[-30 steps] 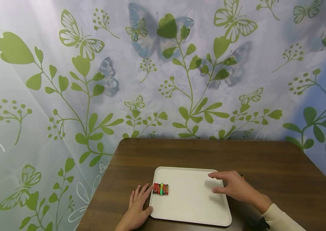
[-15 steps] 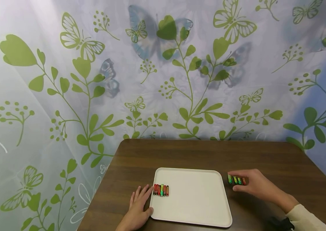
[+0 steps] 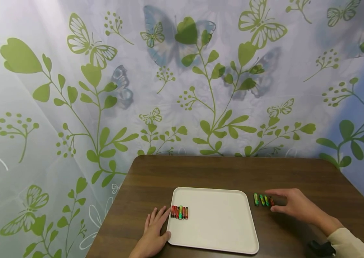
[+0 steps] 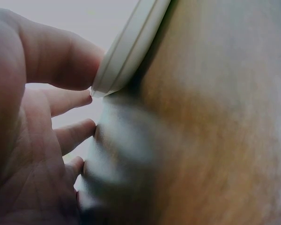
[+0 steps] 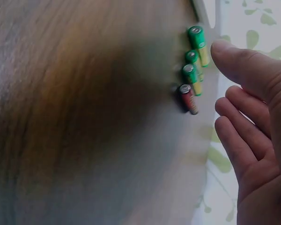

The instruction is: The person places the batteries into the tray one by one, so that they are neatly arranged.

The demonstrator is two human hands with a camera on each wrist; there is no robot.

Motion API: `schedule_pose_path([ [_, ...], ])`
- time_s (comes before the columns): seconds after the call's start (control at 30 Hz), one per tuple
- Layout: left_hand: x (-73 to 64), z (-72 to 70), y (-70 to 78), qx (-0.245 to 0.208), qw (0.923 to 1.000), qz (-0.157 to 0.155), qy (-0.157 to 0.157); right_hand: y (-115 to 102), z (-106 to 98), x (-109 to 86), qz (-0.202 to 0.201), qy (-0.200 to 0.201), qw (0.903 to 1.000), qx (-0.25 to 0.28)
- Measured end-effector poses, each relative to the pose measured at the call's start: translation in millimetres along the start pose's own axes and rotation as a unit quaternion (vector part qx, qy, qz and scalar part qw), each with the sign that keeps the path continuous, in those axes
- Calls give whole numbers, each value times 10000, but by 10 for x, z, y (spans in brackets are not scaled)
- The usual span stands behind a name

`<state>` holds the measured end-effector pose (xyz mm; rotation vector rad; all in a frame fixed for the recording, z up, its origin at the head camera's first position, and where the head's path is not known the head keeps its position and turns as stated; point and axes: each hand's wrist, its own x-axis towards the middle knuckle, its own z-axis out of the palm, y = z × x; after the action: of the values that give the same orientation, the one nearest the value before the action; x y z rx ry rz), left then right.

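A white rectangular tray (image 3: 217,222) lies on the table, with a row of several batteries (image 3: 180,212), mostly red and one green, standing side by side near its left rim. My left hand (image 3: 153,233) rests flat at that rim, fingers spread and thumb touching the tray's edge (image 4: 131,51). Right of the tray lie three green-and-yellow batteries (image 3: 261,200) and a red one (image 3: 272,201) in a loose row. My right hand (image 3: 294,205) hovers beside the red battery (image 5: 188,98), thumb and fingers parted, nothing between them.
The dark brown wooden table (image 3: 220,172) has rounded far corners. Behind it hangs a curtain (image 3: 182,89) printed with green leaves and butterflies. A black strap (image 3: 321,248) shows at my right wrist beside a cream sleeve (image 3: 351,243).
My right hand has moved right, from over the tray's right rim to the loose batteries and a little beyond, uncovering them. My left hand stays at the tray.
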<state>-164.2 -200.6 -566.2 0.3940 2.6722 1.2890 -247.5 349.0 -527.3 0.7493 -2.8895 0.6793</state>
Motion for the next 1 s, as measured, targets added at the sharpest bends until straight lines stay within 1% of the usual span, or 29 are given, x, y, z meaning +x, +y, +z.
schedule_pose_path([
  [0.17,-1,-4,-1,-9,10000,-19,8,97,87,20,-123,131,9997,-146],
  [0.4,13,-11,-4,24,10000,24,49,181,177,43,-34,160,9996,-230],
  [0.53,10,-16,-12,9,10000,-4,42,191,222,33,-21,354,9991,-231],
  [0.63,17,-19,-11,19,10000,-16,48,194,253,12,-20,599,9977,-312],
  [0.77,20,-24,11,28,10000,-10,35,160,261,-32,29,742,9966,-366],
  [0.83,18,-24,17,42,10000,-12,34,115,244,-40,71,773,9965,-313],
  [1.0,27,-16,-3,30,10000,-15,64,-95,180,22,107,792,9968,-13],
])
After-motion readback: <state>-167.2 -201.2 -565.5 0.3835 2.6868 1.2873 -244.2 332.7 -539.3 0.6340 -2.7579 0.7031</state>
